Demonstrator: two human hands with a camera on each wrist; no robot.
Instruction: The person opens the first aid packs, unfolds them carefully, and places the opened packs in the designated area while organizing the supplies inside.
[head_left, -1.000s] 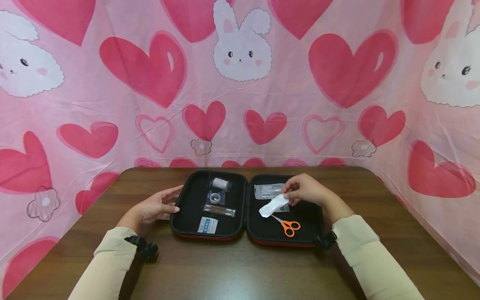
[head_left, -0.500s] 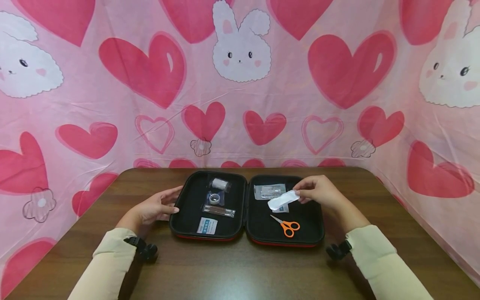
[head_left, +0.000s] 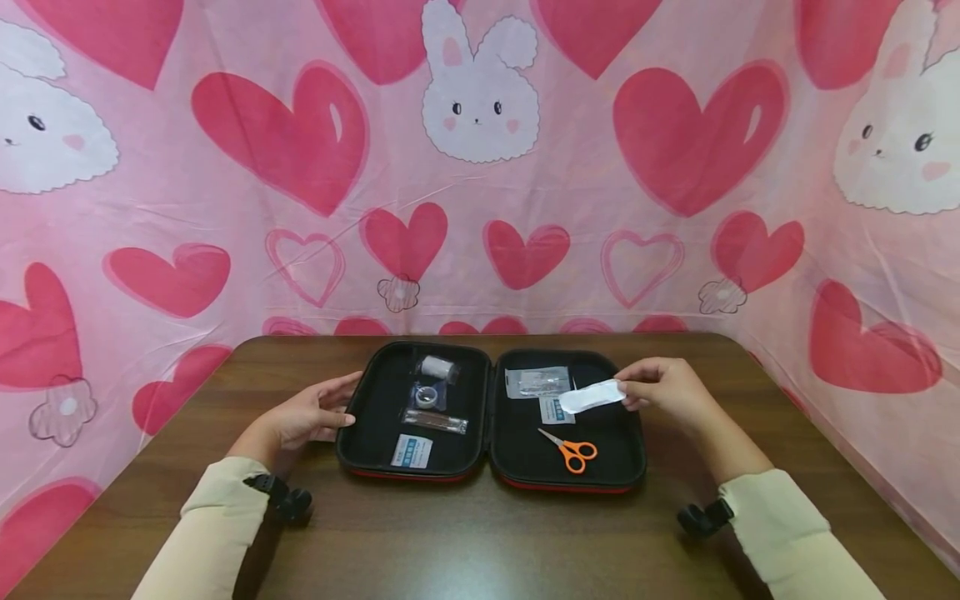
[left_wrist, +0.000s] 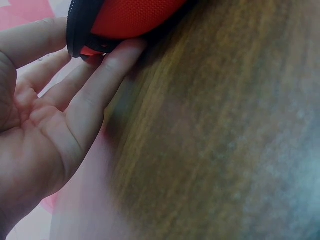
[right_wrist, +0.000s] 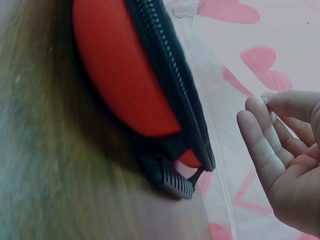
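A black-lined zip case [head_left: 525, 462] with a red shell lies unfolded on the table. My left hand [head_left: 311, 412] holds its left edge, thumb on the rim; in the left wrist view the fingers [left_wrist: 90, 95] reach under the red shell. My right hand [head_left: 663, 390] pinches one end of a long white packet [head_left: 592, 397] above the case's right half. Under that packet's far end lies a blue-and-white sachet [head_left: 557, 410]. Orange-handled scissors [head_left: 573, 452] rest nearer the front, and a clear packet [head_left: 537, 382] lies at the back.
In the left half are a wrapped white roll [head_left: 437, 367], a bagged tape roll [head_left: 427, 396], a clear-and-brown packet [head_left: 435, 421] and another sachet [head_left: 411, 452]. A zipper pull [right_wrist: 177, 182] hangs at the case's corner. Heart-printed cloth [head_left: 480, 192] stands behind the wooden table [head_left: 420, 533].
My right hand has moved right with the white packet, uncovering the scissors' blades and more of the sachet. The packet has turned closer to level. My left hand keeps its hold.
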